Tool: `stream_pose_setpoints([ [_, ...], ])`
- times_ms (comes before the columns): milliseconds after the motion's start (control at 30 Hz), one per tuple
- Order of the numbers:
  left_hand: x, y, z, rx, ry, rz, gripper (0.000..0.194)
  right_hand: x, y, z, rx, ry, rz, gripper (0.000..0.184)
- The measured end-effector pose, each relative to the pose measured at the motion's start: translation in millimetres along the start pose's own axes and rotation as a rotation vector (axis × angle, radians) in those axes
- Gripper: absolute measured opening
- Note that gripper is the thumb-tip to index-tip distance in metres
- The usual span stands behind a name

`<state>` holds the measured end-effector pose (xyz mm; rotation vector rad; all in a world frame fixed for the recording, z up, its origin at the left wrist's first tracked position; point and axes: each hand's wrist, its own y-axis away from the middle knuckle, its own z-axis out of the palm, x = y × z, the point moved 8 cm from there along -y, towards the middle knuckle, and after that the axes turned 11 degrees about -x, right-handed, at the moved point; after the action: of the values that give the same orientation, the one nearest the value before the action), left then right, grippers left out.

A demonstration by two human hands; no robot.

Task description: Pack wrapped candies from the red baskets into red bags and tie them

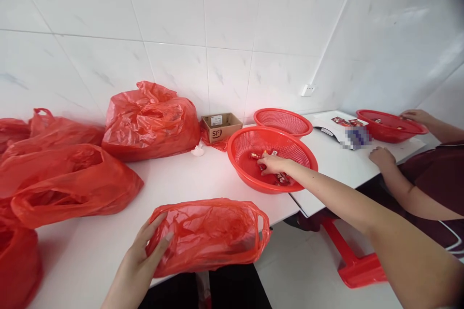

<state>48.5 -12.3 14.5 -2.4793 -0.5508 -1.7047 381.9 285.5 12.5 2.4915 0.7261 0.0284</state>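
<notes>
My left hand (143, 256) grips the left rim of a red plastic bag (212, 263), thumb inside and fingers around the outside. The bag lies at the table's front edge with its mouth open, and no contents show inside. My right hand (273, 163) reaches into a red perforated plastic basket (239, 176), its fingers curled over small wrapped packets at the bottom. Some red and gold packets (282, 179) lie beside and below the fingers. Part of what the fingertips pinch is hidden.
Several filled red bags (152, 120) crowd the table's left side. Near the wall stand a small cardboard box (222, 128) and a second red basket (284, 112). On the right, another person's hands (384, 158) are by a third red basket (391, 137). A red stool (358, 270) stands below.
</notes>
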Motion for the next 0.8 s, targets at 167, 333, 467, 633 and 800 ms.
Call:
stream_pose_setpoints([
  [167, -4.7, -3.1, 8.0, -0.009, 0.135, -0.066, 0.07, 15.6, -2.1, -6.3, 0.052, -0.031, 0.069, 0.039],
  [333, -9.1, -2.0, 17.9, 0.021, 0.343, -0.071, 0.074, 30.1, -6.7, -4.0, 0.028, -0.078, 0.146, 0.044],
  [467, -13.6, -0.9, 25.8, 0.039, 0.382, -0.098, 0.08, 26.1, -6.3, -3.9, 0.004, -0.075, 0.139, 0.031],
  [633, -10.3, -1.2, 29.3, 0.047, 0.378, -0.061, 0.08, 19.3, 4.4, -18.2, 0.062, -0.138, 0.122, 0.026],
  [800, -11.3, -2.0, 33.2, -0.018, 0.462, -0.074, 0.078, -10.1, 34.2, -43.4, 0.097, -0.299, 0.0, 0.012],
])
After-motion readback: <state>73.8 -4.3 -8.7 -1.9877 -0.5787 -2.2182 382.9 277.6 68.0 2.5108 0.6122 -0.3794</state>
